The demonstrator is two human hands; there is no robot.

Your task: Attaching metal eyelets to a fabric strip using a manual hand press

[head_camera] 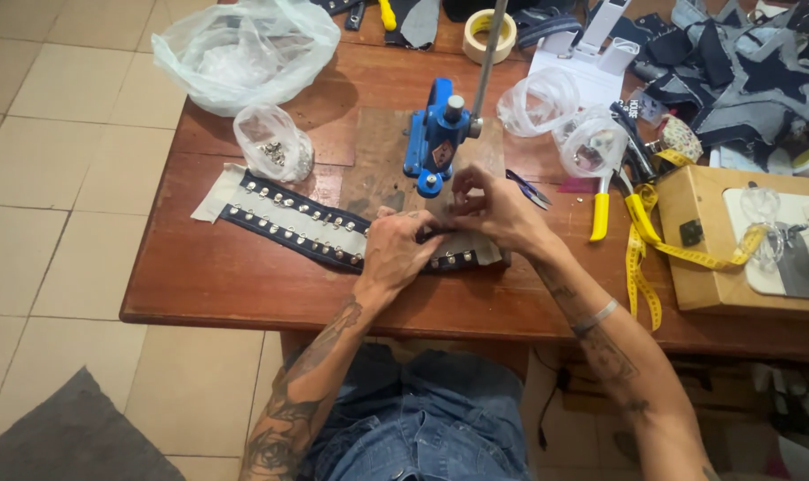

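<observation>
Hands work on a dark denim strip studded with metal snaps [306,227], lying on the wooden table [208,276] before the blue hand press [436,134]. Left hand [400,254] presses it flat; right hand [494,209] pinches its edge.

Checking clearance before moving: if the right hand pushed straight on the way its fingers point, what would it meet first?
Probably the blue metal hand press; the right hand points up-left at its base, though depth is unclear.
</observation>
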